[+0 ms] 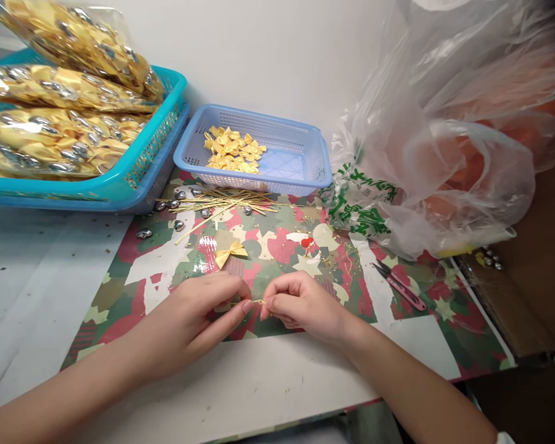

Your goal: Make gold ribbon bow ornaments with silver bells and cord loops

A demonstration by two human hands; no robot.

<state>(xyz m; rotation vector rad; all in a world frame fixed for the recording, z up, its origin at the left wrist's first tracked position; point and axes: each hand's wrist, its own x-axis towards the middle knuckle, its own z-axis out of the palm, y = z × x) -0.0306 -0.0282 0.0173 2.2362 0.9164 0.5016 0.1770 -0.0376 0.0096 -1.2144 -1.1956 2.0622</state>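
My left hand (198, 317) and my right hand (300, 303) meet over a patterned red-and-green mat (277, 271), fingers pinched together. Between their fingertips runs a thin gold wire tie (258, 301), gripped at both ends. Just beyond the hands a finished gold ribbon bow (230, 253) lies on the mat. Farther back, a loose bundle of gold wire ties (226, 202) and several small silver beads (178, 203) are scattered in front of a light blue basket (305, 166) that holds several gold bows (234, 150).
At the left, stacked teal baskets (152, 148) carry clear bags of gold bows (60, 117). Large crumpled plastic bags (444, 142) fill the right. Red-handled thread snips (400, 285) lie on the mat's right side. A brown cardboard surface (527, 290) borders the right edge.
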